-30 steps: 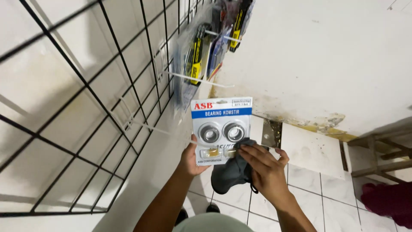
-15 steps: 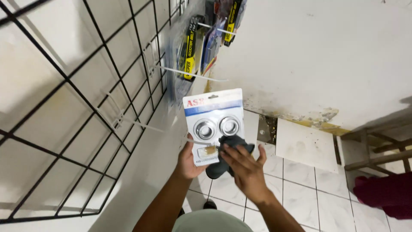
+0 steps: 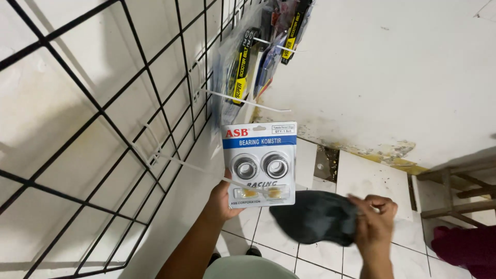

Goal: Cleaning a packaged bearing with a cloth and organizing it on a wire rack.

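A black wire grid panel [image 3: 103, 129] covers the white wall, with hooks carrying packaged belts [image 3: 243, 67]. The left hand [image 3: 223, 199] clamps the lower corner of a blue-and-white blister card [image 3: 261, 164] showing two ring bearings, upright above the tiled floor [image 3: 361, 181]. Just right, apart from the card, the right hand [image 3: 374, 219] grips a dark cloth [image 3: 315, 217].

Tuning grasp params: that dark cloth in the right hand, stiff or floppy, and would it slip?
Likely floppy: the dark cloth sags in a rounded drape from the right hand. Probably light, since the fingers alone pinch it up by one edge. Its matte surface suggests little slip, though motion blur hides the weave.
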